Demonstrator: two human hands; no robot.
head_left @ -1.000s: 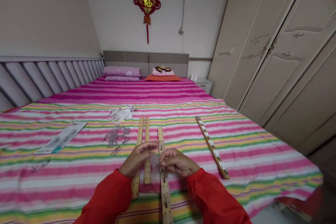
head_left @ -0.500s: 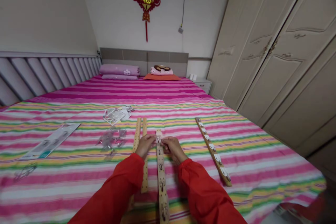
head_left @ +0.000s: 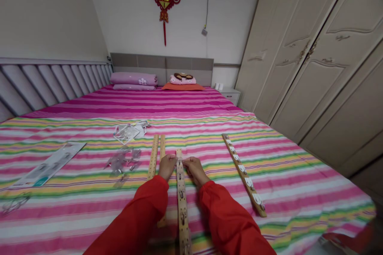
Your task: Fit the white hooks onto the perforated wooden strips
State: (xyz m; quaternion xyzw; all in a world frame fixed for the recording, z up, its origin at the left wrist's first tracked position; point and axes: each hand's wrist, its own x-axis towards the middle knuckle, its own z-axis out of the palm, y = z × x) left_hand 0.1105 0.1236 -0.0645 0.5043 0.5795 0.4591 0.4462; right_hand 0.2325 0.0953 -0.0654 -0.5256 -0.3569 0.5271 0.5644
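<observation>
Head view: I see a bed (head_left: 134,105) spread with a striped cloth (head_left: 74,215), a fitted wooden strip (head_left: 181,206) lying on it. At that strip's far end, the left hand (head_left: 167,165) and right hand (head_left: 194,168) pinch narrowly on a small pale piece (head_left: 179,159). Left of the strip lie two perforated strips (head_left: 153,155); right of it, a disc-studded strip (head_left: 247,181). Beyond it stands a grey headboard (head_left: 149,63); far right of it, a cream wardrobe (head_left: 323,75). High beyond it, a red ornament (head_left: 164,4) reads 福 in gold. The print on a package (head_left: 52,165), well left of it, is too small for me.
</observation>
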